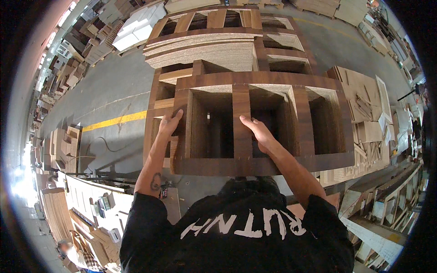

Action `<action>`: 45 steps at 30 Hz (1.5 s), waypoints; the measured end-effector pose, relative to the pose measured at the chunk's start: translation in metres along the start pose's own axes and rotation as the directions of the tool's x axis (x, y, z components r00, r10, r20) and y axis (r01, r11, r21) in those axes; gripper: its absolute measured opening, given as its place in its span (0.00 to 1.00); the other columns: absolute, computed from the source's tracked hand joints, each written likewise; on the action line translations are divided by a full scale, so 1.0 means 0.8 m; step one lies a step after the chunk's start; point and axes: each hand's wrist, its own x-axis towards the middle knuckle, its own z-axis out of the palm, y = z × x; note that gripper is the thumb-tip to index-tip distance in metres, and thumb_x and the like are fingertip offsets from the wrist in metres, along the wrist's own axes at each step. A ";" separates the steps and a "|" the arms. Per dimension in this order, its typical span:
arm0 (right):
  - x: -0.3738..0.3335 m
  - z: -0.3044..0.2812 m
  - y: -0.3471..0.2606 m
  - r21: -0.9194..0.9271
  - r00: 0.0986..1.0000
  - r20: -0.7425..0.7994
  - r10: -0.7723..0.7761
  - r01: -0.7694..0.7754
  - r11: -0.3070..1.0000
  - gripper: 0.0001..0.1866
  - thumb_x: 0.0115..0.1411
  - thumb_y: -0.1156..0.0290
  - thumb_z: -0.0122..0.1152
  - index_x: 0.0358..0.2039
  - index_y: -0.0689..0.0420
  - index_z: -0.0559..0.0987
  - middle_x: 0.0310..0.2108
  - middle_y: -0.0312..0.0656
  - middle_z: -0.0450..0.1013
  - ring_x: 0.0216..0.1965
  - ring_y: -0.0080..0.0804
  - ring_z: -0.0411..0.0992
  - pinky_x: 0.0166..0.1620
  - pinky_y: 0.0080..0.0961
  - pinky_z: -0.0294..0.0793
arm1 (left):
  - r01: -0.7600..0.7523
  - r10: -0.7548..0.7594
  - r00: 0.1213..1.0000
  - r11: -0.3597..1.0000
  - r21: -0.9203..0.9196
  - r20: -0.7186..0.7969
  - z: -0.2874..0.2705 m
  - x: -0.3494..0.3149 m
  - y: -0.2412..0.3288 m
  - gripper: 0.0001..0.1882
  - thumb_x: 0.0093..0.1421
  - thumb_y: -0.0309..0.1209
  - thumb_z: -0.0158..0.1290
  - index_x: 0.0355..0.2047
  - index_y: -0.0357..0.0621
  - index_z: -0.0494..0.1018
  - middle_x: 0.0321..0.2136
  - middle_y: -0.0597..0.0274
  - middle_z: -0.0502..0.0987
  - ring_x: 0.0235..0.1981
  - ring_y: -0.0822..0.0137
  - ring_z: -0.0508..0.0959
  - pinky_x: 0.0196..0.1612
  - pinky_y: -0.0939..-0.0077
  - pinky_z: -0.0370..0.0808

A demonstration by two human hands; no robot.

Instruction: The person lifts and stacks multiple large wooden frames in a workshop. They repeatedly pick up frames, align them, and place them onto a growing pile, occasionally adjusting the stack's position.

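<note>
In front of my body is a dark brown wood-veneer frame (241, 123) with three deep openings and raw particleboard showing on their inner sides. My left hand (170, 123) grips its left outer edge, the thumb on top and the other fingers mostly hidden at the side. Farther right, my right hand (260, 133) is closed around the slat between the left and middle openings. Its thumb lies on the slat, while its fingers go down into the middle opening. Beneath and beyond sit more brown frames (311, 57) of the same kind.
A stack of particleboard strips (200, 51) lies on the frames ahead. To the right are piled boards and wood scraps (364, 100); a cluttered white workbench (91, 189) stands at lower left. Another person (82, 257) is at the far lower left. White panels (140, 26) are stacked beyond.
</note>
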 end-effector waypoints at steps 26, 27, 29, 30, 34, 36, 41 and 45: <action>-0.009 0.020 0.059 -0.605 0.912 -0.241 -0.332 0.127 0.786 0.36 0.62 0.56 0.63 0.62 0.66 0.63 0.52 0.61 0.74 0.54 0.58 0.73 0.55 0.39 0.72 | 0.033 -0.013 0.998 0.940 0.339 -0.060 0.017 0.003 0.011 0.61 0.42 0.61 0.71 0.65 0.31 0.59 0.58 0.39 0.71 0.60 0.46 0.72 0.60 0.60 0.70; -0.011 0.023 0.060 -0.635 0.881 -0.235 -0.411 0.181 0.751 0.37 0.61 0.56 0.63 0.62 0.67 0.62 0.51 0.63 0.73 0.53 0.61 0.73 0.55 0.41 0.72 | -0.053 0.118 0.985 0.897 0.439 -0.122 0.020 -0.008 0.026 0.54 0.46 0.57 0.71 0.63 0.32 0.64 0.56 0.43 0.74 0.56 0.52 0.75 0.57 0.62 0.72; -0.015 0.023 0.060 -0.611 0.857 -0.271 -0.438 0.199 0.766 0.37 0.61 0.56 0.63 0.63 0.67 0.62 0.51 0.64 0.74 0.53 0.63 0.73 0.55 0.41 0.72 | -0.169 0.191 0.978 0.961 0.220 -0.081 0.023 -0.005 0.023 0.34 0.52 0.49 0.69 0.50 0.35 0.74 0.42 0.57 0.79 0.41 0.64 0.78 0.45 0.69 0.74; -0.017 0.024 0.058 -0.605 0.848 -0.276 -0.452 0.213 0.767 0.37 0.61 0.56 0.63 0.63 0.67 0.62 0.50 0.64 0.74 0.52 0.63 0.73 0.55 0.41 0.73 | -0.217 0.225 0.971 0.971 0.097 -0.078 0.022 -0.003 0.021 0.25 0.55 0.45 0.68 0.44 0.37 0.79 0.35 0.64 0.82 0.34 0.70 0.79 0.38 0.73 0.75; -0.025 0.020 0.049 -0.604 0.873 -0.260 -0.412 0.185 0.775 0.37 0.61 0.56 0.63 0.63 0.67 0.63 0.50 0.63 0.75 0.53 0.61 0.73 0.55 0.40 0.72 | -0.151 0.151 0.984 0.988 0.003 -0.092 0.021 -0.002 0.034 0.19 0.58 0.44 0.66 0.35 0.37 0.82 0.30 0.67 0.81 0.29 0.74 0.77 0.35 0.76 0.73; -0.028 0.017 0.038 -0.568 0.901 -0.242 -0.360 0.170 0.806 0.37 0.61 0.56 0.62 0.62 0.67 0.64 0.50 0.63 0.75 0.53 0.60 0.73 0.55 0.39 0.72 | -0.090 0.103 0.987 0.990 0.106 -0.124 0.021 -0.007 0.051 0.20 0.58 0.45 0.66 0.32 0.36 0.82 0.27 0.67 0.81 0.27 0.75 0.77 0.34 0.76 0.73; -0.038 0.024 0.013 -0.669 0.944 -0.213 -0.251 0.046 0.742 0.40 0.61 0.52 0.62 0.62 0.71 0.63 0.51 0.65 0.74 0.55 0.59 0.73 0.56 0.37 0.72 | 0.093 -0.098 0.995 0.988 -0.120 -0.035 -0.004 0.007 0.025 0.17 0.59 0.42 0.65 0.33 0.37 0.82 0.29 0.65 0.82 0.29 0.72 0.80 0.35 0.75 0.75; -0.031 0.009 0.020 -0.649 0.943 -0.175 -0.285 0.107 0.754 0.41 0.61 0.52 0.63 0.63 0.72 0.63 0.50 0.65 0.74 0.55 0.58 0.74 0.56 0.37 0.72 | -0.063 0.057 0.997 0.987 -0.145 -0.045 0.015 -0.010 0.058 0.18 0.59 0.40 0.65 0.39 0.36 0.82 0.33 0.64 0.83 0.33 0.72 0.79 0.39 0.75 0.74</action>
